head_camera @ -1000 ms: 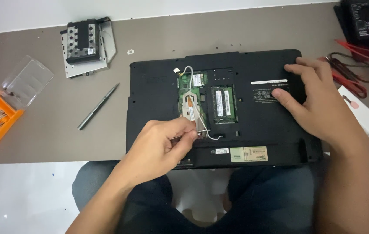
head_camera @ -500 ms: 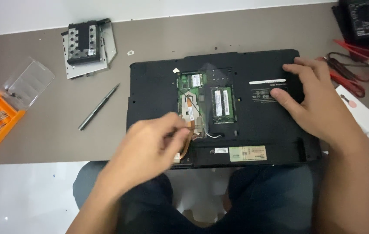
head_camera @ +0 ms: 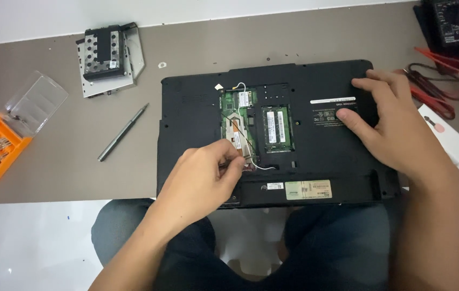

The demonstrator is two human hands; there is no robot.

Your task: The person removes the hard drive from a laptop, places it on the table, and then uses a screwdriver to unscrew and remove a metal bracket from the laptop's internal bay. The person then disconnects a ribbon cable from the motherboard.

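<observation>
A black laptop (head_camera: 197, 113) lies upside down on the brown table, its bottom bay open and showing green circuit boards (head_camera: 243, 116) and memory sticks (head_camera: 276, 127). My left hand (head_camera: 199, 180) is at the bay's lower edge, fingertips pinched on a thin wire (head_camera: 259, 164) next to a small card. White and dark wires run up to the board near the bay's top. My right hand (head_camera: 388, 126) lies flat on the laptop's right side, fingers spread over a white label (head_camera: 333, 101).
A grey screwdriver (head_camera: 123, 132) lies left of the laptop. A metal drive caddy (head_camera: 108, 58) sits at the back left. An orange bit case with a clear lid (head_camera: 3, 145) is at the far left. A multimeter (head_camera: 456, 21), red leads and a white-pink tool (head_camera: 447, 140) lie at right.
My left hand has shifted slightly left and down, then back toward the bay, staying pinched at the wires. My right hand has kept its place on the laptop.
</observation>
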